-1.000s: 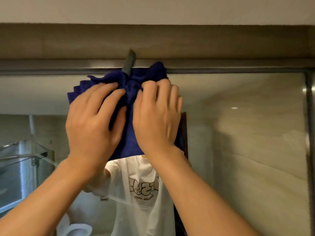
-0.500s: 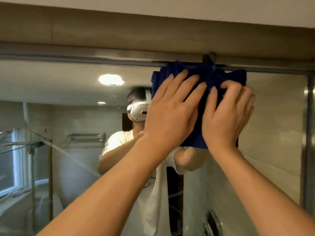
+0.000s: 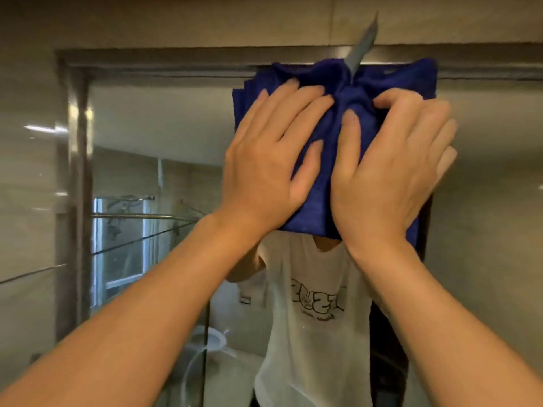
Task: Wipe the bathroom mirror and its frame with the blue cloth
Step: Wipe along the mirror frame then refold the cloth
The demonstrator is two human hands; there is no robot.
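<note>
Both hands press cloth (image 3: 346, 92) on mirror (image 3: 164, 127) below frame (image 3: 176, 58).

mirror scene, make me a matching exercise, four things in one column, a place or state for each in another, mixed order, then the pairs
Things
1. blue cloth
2. left hand
3. mirror frame
4. grey tag

Place or state
A. sticks up above the cloth's top edge
B. pressed flat against the glass under both hands
C. runs down the mirror's left side
D. fingers spread on the cloth's left half

Pairs: 1-B, 2-D, 3-C, 4-A

Two hands, left hand (image 3: 264, 171) and right hand (image 3: 390, 177); one blue cloth (image 3: 352, 92); one mirror (image 3: 176, 127); one metal frame (image 3: 73, 142); one grey tag (image 3: 363, 45).
</note>
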